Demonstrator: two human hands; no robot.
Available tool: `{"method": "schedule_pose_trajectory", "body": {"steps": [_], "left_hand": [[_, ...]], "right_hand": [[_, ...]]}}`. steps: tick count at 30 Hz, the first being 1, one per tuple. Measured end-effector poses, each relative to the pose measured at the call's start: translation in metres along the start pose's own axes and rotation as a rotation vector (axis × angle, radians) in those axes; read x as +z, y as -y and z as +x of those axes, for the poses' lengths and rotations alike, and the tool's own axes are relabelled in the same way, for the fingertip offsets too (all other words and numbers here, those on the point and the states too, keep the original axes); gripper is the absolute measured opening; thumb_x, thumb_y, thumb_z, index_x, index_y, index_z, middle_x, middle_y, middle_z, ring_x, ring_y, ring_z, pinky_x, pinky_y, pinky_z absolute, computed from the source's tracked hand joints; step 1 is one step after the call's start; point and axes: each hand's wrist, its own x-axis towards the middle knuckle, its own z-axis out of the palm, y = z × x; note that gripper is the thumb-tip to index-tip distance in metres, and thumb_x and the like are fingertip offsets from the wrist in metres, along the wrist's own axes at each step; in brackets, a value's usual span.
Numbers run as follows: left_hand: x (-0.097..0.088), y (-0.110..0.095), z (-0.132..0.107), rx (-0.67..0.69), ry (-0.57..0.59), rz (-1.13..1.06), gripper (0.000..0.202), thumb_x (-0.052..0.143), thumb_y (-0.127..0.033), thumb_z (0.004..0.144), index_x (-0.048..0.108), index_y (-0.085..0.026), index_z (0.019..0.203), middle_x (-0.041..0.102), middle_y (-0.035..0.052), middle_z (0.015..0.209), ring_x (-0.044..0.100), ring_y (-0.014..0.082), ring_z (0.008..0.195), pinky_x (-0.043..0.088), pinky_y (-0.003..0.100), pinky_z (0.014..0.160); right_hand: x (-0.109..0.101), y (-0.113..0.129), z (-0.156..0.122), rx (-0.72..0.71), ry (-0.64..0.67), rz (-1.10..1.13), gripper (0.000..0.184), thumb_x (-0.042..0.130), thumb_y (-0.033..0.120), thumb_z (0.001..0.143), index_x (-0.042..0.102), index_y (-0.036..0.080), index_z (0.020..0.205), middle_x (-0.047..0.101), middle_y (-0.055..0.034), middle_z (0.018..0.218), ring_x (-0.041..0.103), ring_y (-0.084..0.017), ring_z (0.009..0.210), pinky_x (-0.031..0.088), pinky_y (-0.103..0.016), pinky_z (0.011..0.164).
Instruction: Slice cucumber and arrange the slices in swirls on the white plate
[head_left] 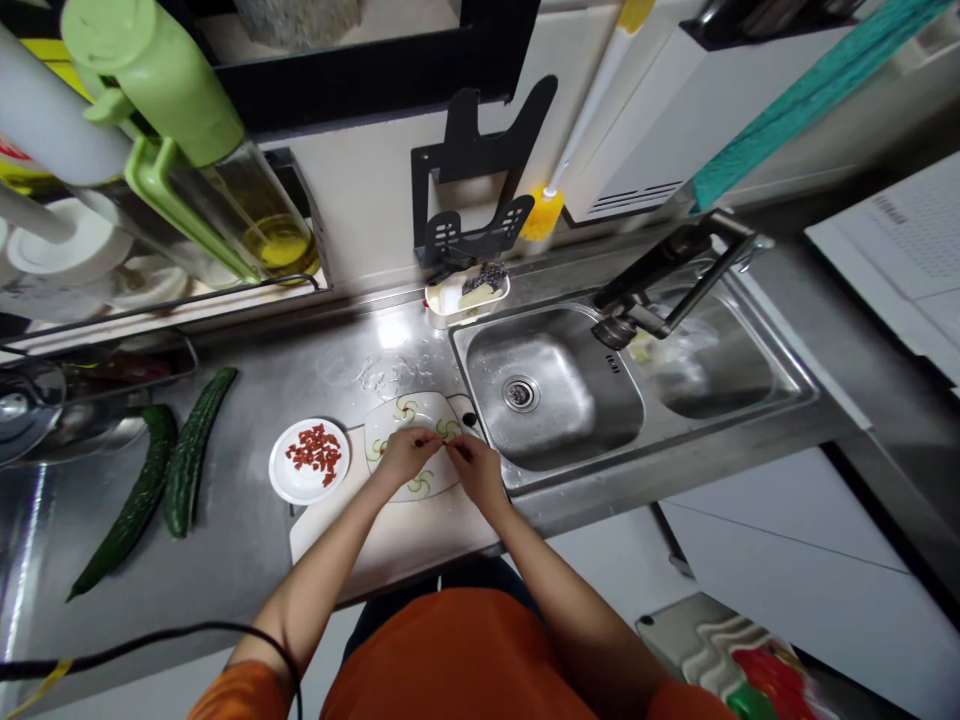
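My left hand point(406, 458) and my right hand point(478, 468) meet over a squarish white plate point(429, 405). On both, the thumb and fingers are pinched together, fingertips nearly touching; whatever is between them is too small to make out. Thin green-edged cucumber slices point(420, 484) lie on the plate in several pinwheel shapes, some with a red bit at the centre. The plate rests on a pale cutting board point(352, 555). Left of it stands a small white dish point(279, 478) holding chopped red pieces point(316, 452).
Two whole cucumbers point(196, 450) lie on the steel counter at left. A double sink point(555, 390) with a black faucet point(652, 270) is at right. Behind stand a sponge holder point(469, 312) and a black wall rack point(480, 220). A green-topped oil bottle point(217, 150) stands upper left.
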Motion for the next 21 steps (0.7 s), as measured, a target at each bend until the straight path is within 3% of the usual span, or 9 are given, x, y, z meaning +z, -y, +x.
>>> {"method": "schedule_pose_trajectory", "body": {"steps": [4,8,21], "left_hand": [[-0.002,-0.010,0.011,0.150,-0.015,0.235,0.018,0.056,-0.029,0.079,0.070,-0.019,0.077,0.065,0.0026,0.073,0.055,0.0144,0.068,0.038,0.025,0.063],[-0.003,-0.015,0.021,0.284,0.029,0.328,0.017,0.056,-0.025,0.082,0.069,-0.018,0.075,0.063,0.0038,0.074,0.054,0.0149,0.072,0.038,0.026,0.067],[-0.003,-0.010,0.039,0.312,0.080,0.404,0.016,0.056,-0.021,0.080,0.071,-0.018,0.075,0.063,0.0029,0.074,0.055,0.0148,0.073,0.038,0.026,0.068]], "right_hand": [[0.002,-0.004,0.008,-0.016,-0.033,-0.107,0.016,0.050,0.022,0.078,0.066,0.020,0.078,0.068,-0.0044,0.078,0.060,-0.018,0.072,0.044,-0.029,0.068],[0.001,-0.007,0.012,-0.017,-0.036,-0.176,0.018,0.048,0.021,0.078,0.066,0.019,0.077,0.067,-0.0050,0.077,0.060,-0.019,0.074,0.044,-0.029,0.070],[0.001,-0.010,0.016,-0.122,0.002,-0.225,0.024,0.044,0.015,0.084,0.067,0.018,0.087,0.068,-0.0068,0.084,0.061,-0.019,0.082,0.045,-0.030,0.077]]}}
